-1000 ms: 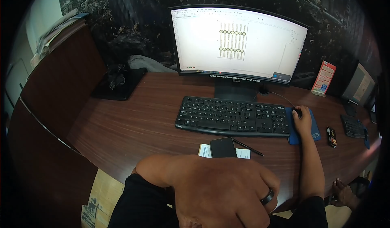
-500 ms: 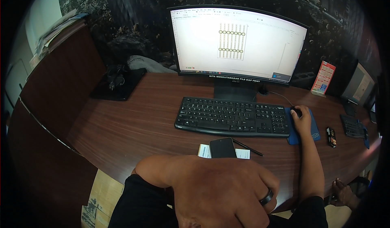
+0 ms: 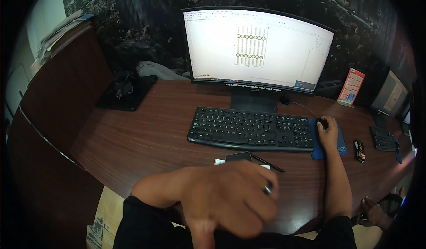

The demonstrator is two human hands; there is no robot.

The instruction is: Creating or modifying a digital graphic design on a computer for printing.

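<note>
The desk (image 3: 146, 129) is the working surface. Keep the monitor (image 3: 288, 58) in direct view; it shows a layout of upright strips with two rows of round emblems. The keyboard (image 3: 250, 127) lies below the monitor, and the mouse pad (image 3: 340, 147) lies just to its right. For good pointer control, it seems best to keep the right forearm resting along the desk and make small wrist movements. The right hand (image 3: 328, 136) is closed in a loose curve over the mouse (image 3: 321, 123), which sits on the upper left part of the pad. A light grip should suffice.

The left hand (image 3: 230, 200) is raised near the camera, fingers partly bent. Their undersides are hidden, so whether they hold anything cannot be told.

Count, largest to smallest: one desk; one main monitor, plus at least one further screen (image 3: 390, 91) at right; two keyboards, the second keyboard (image 3: 384, 138) near that screen; one pad; two own hands, plus one other person's hand (image 3: 375, 213) at lower right; one phone (image 3: 238, 157); one mouse; one pen (image 3: 268, 163); one ring (image 3: 267, 189).
</note>
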